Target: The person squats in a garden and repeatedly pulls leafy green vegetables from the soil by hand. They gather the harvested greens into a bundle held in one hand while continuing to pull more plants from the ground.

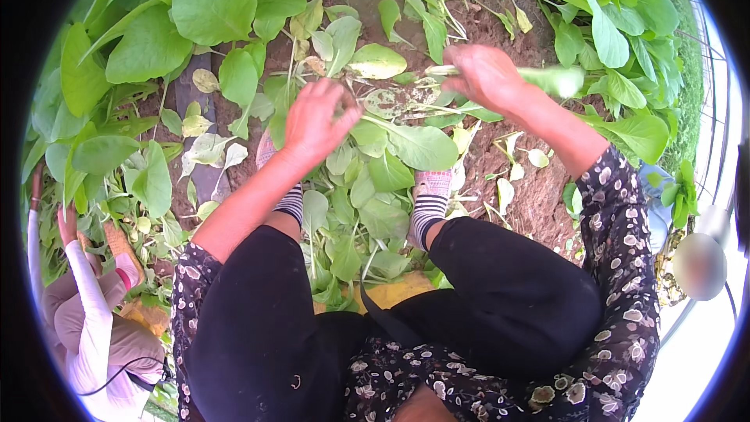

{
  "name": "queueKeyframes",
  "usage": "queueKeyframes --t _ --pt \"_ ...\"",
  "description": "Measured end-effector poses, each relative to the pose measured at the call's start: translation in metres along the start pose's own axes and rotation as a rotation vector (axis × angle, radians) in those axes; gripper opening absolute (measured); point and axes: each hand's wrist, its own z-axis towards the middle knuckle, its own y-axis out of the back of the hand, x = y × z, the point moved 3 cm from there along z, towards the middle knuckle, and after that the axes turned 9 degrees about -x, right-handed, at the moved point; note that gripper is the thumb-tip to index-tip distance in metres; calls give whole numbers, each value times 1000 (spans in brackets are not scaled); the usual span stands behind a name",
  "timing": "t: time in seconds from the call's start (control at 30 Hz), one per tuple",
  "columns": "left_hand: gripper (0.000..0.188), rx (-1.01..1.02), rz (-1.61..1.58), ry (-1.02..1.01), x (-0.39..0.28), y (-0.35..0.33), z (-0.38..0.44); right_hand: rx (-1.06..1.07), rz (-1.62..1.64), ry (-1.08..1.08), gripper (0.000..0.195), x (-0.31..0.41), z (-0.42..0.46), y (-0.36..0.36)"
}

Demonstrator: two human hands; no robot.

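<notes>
My right hand (485, 78) is closed around a leafy green stalk. Its pale cut or pulled end pokes out left of my fingers, and its blurred green leaf (556, 79) trails behind my wrist. My left hand (319, 114) is low over the bed with curled fingers, by a small brownish root or stem base (350, 83); whether it grips this is unclear. A yellowing spotted leaf (379, 61) lies just beyond it. Between my feet spreads a pile of loose leafy greens (375, 205), with one broad leaf (425, 146) on top.
Standing leafy greens (214, 3) grow at the far left, and more (615, 23) at the right. Withered leaves litter the reddish soil (521, 187). A dark strip (202, 94) runs through the left side. Another person (96, 316) works at the lower left; a blurred head (700, 266) appears at right.
</notes>
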Motion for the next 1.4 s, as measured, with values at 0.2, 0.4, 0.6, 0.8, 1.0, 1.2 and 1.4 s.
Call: queueKeyframes --t 0.2,0.4,0.6,0.8,1.0,1.2,1.4 --pt "92 285 383 -252 -6 -14 -13 -192 -607 194 10 -50 58 -3" --pt "91 321 427 -320 4 -9 -19 -98 -795 -89 17 -94 94 0" --pt "91 326 431 -333 5 -9 -19 -84 -947 -138 21 -124 83 -10" --pt "91 326 428 -329 4 -8 -21 0 -906 -126 25 -118 105 -3" --pt "91 312 401 -322 2 -6 -21 85 -830 -232 28 -131 110 -13" --pt "91 319 407 -324 0 -9 -18 106 -649 -396 31 -150 103 -27" --pt "93 335 411 -310 4 -5 -21 166 -562 -426 27 -121 103 -17"
